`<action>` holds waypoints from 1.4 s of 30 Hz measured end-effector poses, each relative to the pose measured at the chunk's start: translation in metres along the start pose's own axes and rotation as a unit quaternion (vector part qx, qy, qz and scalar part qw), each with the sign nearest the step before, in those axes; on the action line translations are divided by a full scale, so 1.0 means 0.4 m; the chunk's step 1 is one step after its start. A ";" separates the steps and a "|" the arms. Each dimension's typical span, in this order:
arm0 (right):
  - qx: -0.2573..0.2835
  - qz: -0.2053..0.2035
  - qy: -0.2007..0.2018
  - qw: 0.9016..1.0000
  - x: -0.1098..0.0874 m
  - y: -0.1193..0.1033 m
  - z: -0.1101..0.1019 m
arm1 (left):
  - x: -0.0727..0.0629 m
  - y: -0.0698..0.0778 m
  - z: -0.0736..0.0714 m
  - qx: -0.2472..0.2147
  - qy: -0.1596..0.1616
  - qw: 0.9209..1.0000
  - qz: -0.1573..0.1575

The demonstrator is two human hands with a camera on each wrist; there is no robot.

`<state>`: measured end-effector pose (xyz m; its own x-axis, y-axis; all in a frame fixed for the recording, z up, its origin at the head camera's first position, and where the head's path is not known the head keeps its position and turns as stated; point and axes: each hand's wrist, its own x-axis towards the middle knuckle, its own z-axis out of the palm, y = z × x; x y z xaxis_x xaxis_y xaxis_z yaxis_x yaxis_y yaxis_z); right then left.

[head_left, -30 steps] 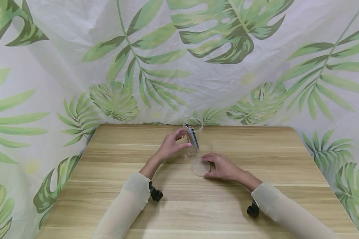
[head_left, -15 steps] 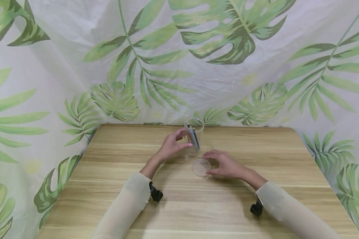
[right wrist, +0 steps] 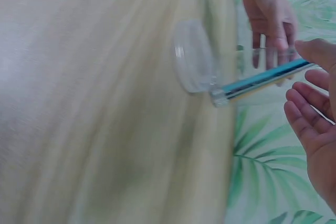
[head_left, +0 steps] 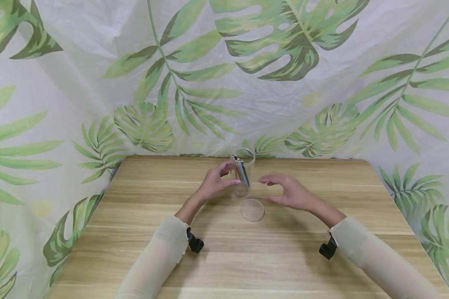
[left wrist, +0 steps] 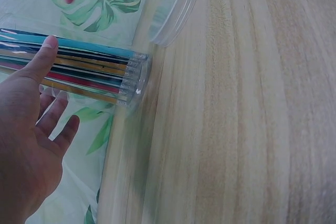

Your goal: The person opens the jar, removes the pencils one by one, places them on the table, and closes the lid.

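A tall clear plastic jar [head_left: 249, 162] stands on the table, its top uncovered. Several coloured pencils [left wrist: 86, 67] lean inside it, with blue, orange and red ones visible in the left wrist view. My left hand [head_left: 214, 183] holds the jar from the left, thumb on the near side and fingers around the far side. In front of the jar lies a round clear lid [head_left: 252, 210], flat on the wood. My right hand [head_left: 294, 194] hovers to the right of jar and lid, touching neither, its thumb and fingers spread apart around nothing.
The wooden table [head_left: 224, 257] ends just behind the jar, at a leaf-printed cloth [head_left: 194, 104] hanging behind it. A black wrist camera [head_left: 196, 244] is strapped on the left wrist and another black camera [head_left: 328, 249] on the right.
My right hand has let go of the lid and moved up and to the right, its fingers parting. The lid stays on the table. My left hand and the jar have hardly moved.
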<state>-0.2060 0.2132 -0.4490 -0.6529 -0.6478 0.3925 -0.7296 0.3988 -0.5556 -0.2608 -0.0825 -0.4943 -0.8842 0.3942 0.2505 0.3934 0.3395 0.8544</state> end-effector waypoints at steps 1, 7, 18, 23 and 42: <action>-0.002 -0.001 0.002 1.000 0.004 -0.004 -0.009 | 0.000 0.000 0.000 -0.001 0.000 1.000 0.001; -0.016 -0.023 0.022 0.999 0.035 -0.017 -0.060 | 0.001 0.001 0.001 0.003 0.000 1.000 0.002; -0.021 -0.047 0.052 0.997 0.122 -0.032 -0.134 | 0.001 -0.005 0.003 0.001 0.000 1.000 0.005; 0.006 -0.028 0.039 0.999 0.159 -0.039 -0.152 | 0.001 -0.004 0.002 -0.001 -0.002 1.000 0.004; 0.009 0.004 -0.024 1.000 0.282 -0.048 -0.150 | 0.004 -0.002 -0.002 -0.011 -0.008 1.000 0.009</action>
<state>-0.2777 0.1714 -0.3501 -0.6477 -0.6751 0.3533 -0.7205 0.3919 -0.5720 -0.2627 -0.0828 -0.4942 -0.8730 0.4135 0.2587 0.4035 0.3144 0.8593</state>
